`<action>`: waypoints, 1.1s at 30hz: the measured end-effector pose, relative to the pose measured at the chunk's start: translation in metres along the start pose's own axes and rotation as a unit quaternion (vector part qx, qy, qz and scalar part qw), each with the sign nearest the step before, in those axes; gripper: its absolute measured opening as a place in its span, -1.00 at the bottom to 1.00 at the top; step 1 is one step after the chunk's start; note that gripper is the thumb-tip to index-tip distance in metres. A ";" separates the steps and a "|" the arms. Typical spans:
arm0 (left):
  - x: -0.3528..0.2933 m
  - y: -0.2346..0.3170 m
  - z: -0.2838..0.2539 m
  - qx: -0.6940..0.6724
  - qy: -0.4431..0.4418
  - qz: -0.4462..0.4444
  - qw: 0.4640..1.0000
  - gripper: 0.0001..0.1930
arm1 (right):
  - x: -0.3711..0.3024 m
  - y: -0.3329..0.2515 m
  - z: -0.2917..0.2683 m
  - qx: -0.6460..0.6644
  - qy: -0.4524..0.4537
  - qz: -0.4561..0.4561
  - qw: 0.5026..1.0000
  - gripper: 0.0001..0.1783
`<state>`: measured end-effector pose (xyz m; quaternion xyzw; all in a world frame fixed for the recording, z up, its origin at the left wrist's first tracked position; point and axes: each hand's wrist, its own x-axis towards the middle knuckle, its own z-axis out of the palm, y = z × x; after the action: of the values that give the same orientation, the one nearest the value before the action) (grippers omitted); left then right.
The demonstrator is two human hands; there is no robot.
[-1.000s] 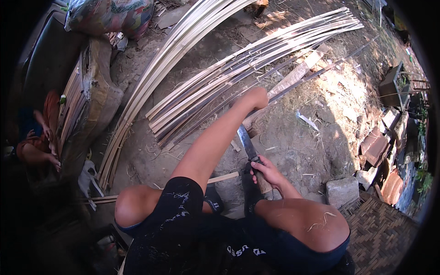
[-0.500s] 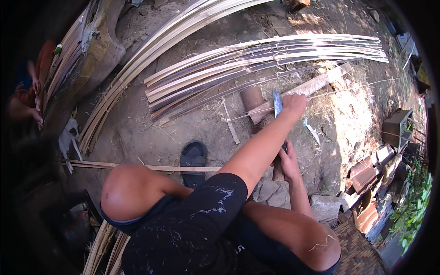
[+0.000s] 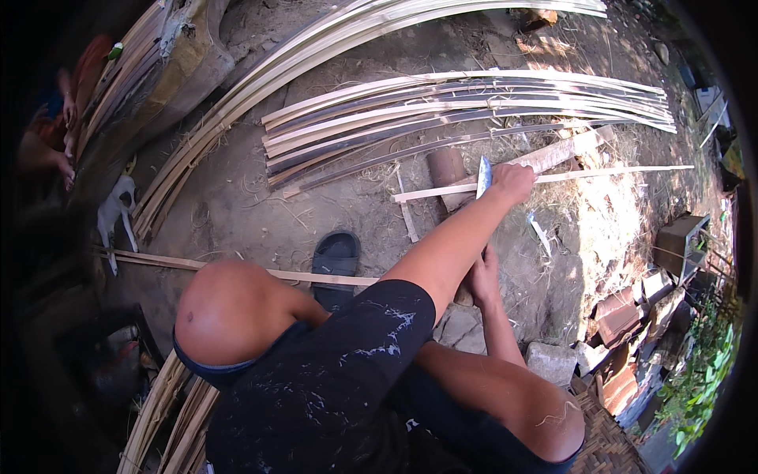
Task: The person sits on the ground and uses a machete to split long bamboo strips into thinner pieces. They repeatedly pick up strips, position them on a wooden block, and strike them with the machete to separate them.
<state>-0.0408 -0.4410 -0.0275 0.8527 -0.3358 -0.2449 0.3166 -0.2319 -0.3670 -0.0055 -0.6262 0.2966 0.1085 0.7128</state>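
Note:
My left arm reaches across to the right, and my left hand [image 3: 515, 182] is closed around a long, pale bamboo strip [image 3: 612, 172]. The strip runs roughly level, its left end above the ground and its thin end far to the right. Beside that hand a knife blade [image 3: 484, 175] points away from me, against the strip. My right hand [image 3: 485, 276] is closed lower down, partly behind my left forearm, in line with the blade; the knife handle it grips is mostly hidden. Under the strip lie a short brown log [image 3: 447, 166] and a longer wooden piece [image 3: 575, 147].
Bundles of split bamboo strips [image 3: 466, 95] lie beyond my hands, with longer ones [image 3: 260, 75] curving left. A dark sandal [image 3: 335, 265] and a white-furred animal [image 3: 118, 207] are left. Another person's hands [image 3: 65, 170] show at far left. Stones [image 3: 551, 362] and rubble lie right.
The strip has turned, showing its broad face, and its right end sits lower. My right hand has shifted left, further behind my left forearm. The view has moved slightly.

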 end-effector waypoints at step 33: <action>0.001 -0.007 -0.017 -0.077 -0.021 -0.067 0.995 -0.67 | -0.019 0.004 0.002 -0.063 -0.076 -0.012 0.995 -0.71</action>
<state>-0.0263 -0.4318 -0.0207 0.8412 -0.2646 -0.3085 0.3566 -0.2481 -0.3601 0.0021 -0.6630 0.2267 0.1660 0.6939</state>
